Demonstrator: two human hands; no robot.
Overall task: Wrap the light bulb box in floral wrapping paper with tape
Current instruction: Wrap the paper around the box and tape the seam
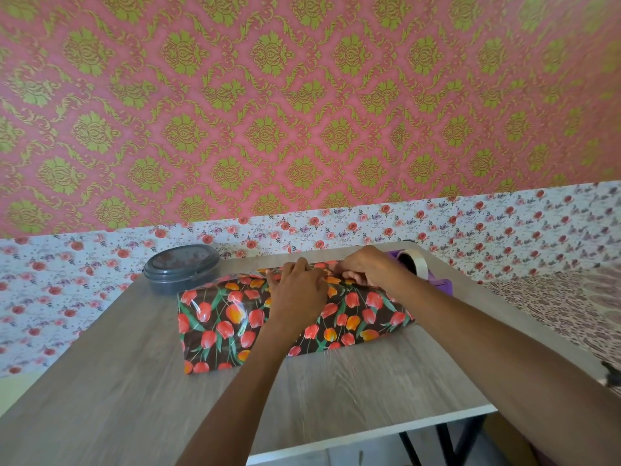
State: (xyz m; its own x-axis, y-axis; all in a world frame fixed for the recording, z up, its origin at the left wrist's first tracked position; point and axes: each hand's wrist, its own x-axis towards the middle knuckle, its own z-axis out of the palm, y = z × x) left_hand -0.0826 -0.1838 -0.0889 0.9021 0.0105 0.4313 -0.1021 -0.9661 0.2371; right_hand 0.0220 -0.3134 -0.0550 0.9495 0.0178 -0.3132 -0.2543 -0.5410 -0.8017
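We cannot see the box under the floral paper (218,324); our right hand (369,267) hides part of the tape dispenser (424,271).

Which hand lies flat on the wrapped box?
The left hand: it presses flat on the floral paper, while the right hand pinches its far edge with curled fingers.

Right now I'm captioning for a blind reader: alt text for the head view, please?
Two hands work on a box covered in tulip-print wrapping paper on a wooden table: left hand pressing flat on top, right hand with fingers curled at its far edge. Behind it sit a purple tape dispenser and a grey lidded container.
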